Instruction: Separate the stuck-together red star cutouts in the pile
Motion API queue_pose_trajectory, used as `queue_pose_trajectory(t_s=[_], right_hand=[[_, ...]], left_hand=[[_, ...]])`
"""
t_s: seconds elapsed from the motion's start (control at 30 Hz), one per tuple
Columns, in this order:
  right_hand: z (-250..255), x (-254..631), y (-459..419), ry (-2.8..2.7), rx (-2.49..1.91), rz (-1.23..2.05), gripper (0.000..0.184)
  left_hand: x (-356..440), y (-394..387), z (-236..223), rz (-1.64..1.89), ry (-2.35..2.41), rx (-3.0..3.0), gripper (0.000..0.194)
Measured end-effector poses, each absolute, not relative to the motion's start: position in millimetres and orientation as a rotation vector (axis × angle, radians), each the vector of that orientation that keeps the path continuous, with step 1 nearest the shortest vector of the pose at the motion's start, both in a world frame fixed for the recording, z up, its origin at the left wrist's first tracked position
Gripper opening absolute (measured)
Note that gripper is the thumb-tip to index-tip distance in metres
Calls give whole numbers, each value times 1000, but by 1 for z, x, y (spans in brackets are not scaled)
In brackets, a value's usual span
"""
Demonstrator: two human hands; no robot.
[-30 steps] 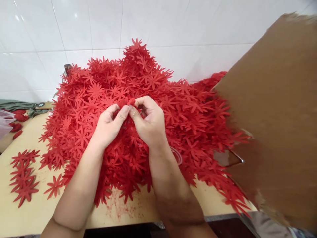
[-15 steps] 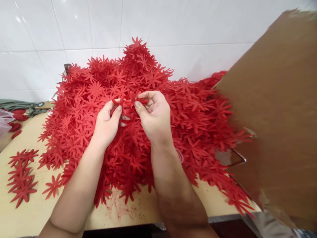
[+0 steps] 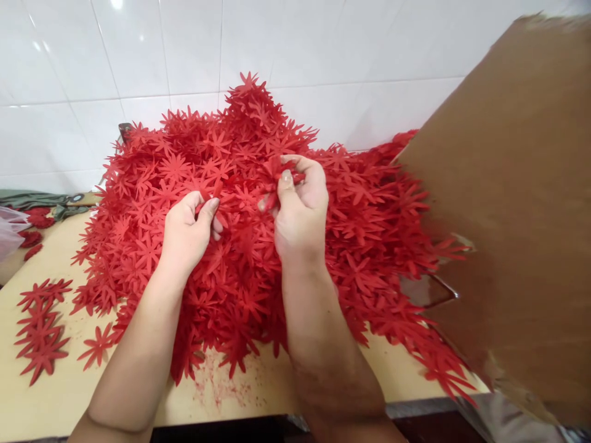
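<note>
Red star-shaped fabric petal pieces form a large heap (image 3: 221, 264) in front of me. Over the heap's left middle, my left hand (image 3: 191, 224) pinches a red petal piece (image 3: 215, 195) between thumb and fingers. To its right and slightly higher, my right hand (image 3: 302, 197) is closed on another red petal piece (image 3: 272, 178), whose petals are bunched and stick out past the thumb. A gap separates the two hands. My fingers cover part of both pieces, so I cannot tell how many layers each hand holds.
A big cardboard sheet (image 3: 508, 203) leans in from the right, beside a bent metal piece (image 3: 443, 290). On the tabletop (image 3: 92, 400) at left lie a row of red pieces (image 3: 41, 332) and one single piece (image 3: 98, 346). Behind stands a white tiled wall (image 3: 323, 43).
My hands were together at the heap's middle and have drawn apart, the right one up and rightward, the left one leftward. Red petal pieces are now separate in each hand.
</note>
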State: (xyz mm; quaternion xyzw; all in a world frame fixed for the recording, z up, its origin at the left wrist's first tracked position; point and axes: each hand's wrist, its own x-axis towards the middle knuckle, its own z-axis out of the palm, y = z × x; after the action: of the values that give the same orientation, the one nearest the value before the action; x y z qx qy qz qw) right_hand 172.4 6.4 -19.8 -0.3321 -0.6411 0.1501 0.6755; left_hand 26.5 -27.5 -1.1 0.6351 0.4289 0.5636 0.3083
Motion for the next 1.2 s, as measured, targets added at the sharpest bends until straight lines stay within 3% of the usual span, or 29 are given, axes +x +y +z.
queue_pose_trajectory(t_s=[0.23,0.47,0.6,0.87,1.0,1.1,1.2], right_hand=[[-14,167,3,-1307,-608,599,14],[-4,165,-11,-1397,-648,781,44],[-1,165,-14,-1488,-622,750,42],[-14,192,14,-1289,-684,603,38],[-16,194,19,-1184,-688,684,32],[-12,191,14,-1096,-784,640,20],[-7,189,6,-1126,-831,555,17]], left_hand=[[24,-24,-5,1532,1207,1737,38],[27,-27,1,1537,1190,1593,47],[34,-29,8,1459,1139,1664,50],[20,26,49,1644,1466,2062,27],[13,31,72,1675,1725,2231,41],[18,17,75,1739,1625,2335,34],[34,2,67,1507,1349,2321,22]])
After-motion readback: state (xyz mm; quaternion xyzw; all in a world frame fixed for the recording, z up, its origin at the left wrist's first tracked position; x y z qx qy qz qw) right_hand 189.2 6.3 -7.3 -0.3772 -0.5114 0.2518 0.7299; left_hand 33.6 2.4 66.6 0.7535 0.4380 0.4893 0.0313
